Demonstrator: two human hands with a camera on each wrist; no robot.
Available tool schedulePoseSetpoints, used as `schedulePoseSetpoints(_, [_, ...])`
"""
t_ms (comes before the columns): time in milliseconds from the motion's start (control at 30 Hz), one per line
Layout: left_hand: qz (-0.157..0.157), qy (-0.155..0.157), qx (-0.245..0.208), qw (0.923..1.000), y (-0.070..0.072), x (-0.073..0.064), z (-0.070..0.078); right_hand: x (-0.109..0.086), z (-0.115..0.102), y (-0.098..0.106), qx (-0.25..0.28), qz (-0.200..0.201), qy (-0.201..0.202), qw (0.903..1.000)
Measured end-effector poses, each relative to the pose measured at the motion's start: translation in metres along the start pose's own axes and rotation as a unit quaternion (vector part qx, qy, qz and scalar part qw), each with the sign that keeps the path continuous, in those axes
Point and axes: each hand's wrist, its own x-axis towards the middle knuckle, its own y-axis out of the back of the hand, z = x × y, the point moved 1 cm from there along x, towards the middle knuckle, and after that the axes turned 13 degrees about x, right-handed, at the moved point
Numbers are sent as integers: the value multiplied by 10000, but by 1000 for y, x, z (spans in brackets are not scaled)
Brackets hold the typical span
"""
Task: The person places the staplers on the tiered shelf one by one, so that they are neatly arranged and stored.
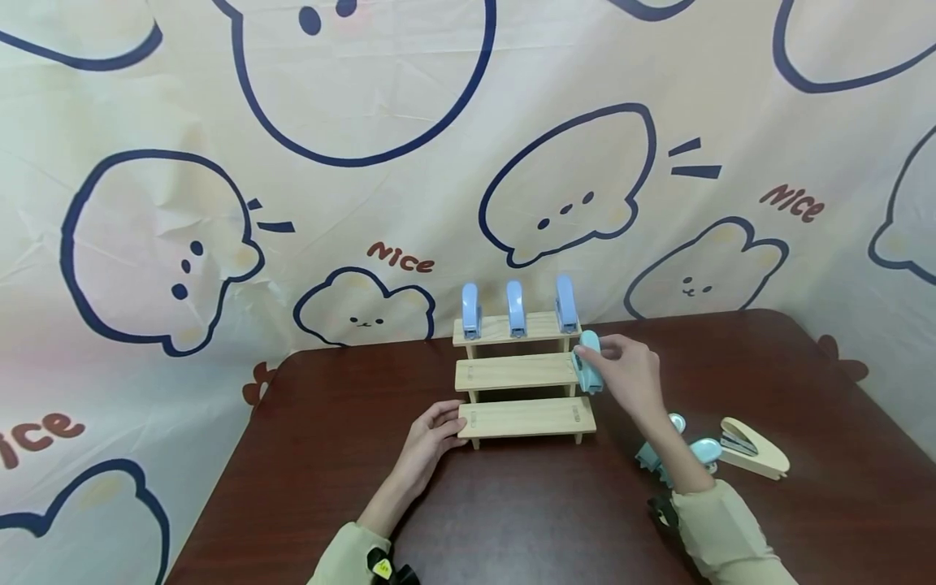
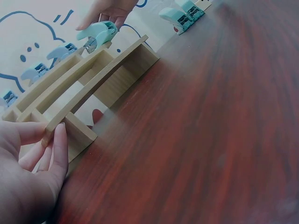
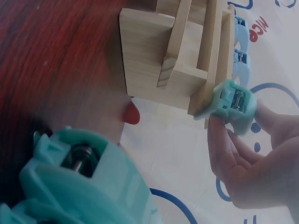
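A three-tier wooden display rack (image 1: pixel 526 419) stands on the table, and three light blue hole punches (image 1: pixel 516 310) are lined up along its top tier. My right hand (image 1: pixel 630 375) pinches a teal hole punch (image 3: pixel 233 103) between thumb and fingers, at the right end of the middle tier. Whether that punch touches the board is hard to tell. With thumb and fingers, my left hand (image 1: pixel 427 443) pinches the left end of the lowest tier (image 2: pixel 88 95). Two more teal hole punches (image 1: pixel 705 451) are on the table near my right forearm, which partly hides them.
A cream stapler (image 1: pixel 764 457) lies to the right of the teal punches. The dark reddish-brown table (image 1: pixel 329 455) ends at a cartoon-printed cloth (image 1: pixel 366 203) right behind the rack. Another part of the cloth hangs along the right side.
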Motion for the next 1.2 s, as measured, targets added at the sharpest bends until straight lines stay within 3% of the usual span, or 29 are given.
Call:
schedulePoseSetpoints(267, [24, 24, -2, 10000, 0, 1, 1, -2, -4, -6, -123, -297, 77, 9995])
schedulePoseSetpoints(700, [84, 82, -22, 9999, 0, 1, 1, 0, -2, -12, -202, 80, 592, 9980])
schedulePoseSetpoints(1200, [31, 89, -23, 10000, -1, 2, 0, 4, 8, -8, -2, 102, 556, 9984])
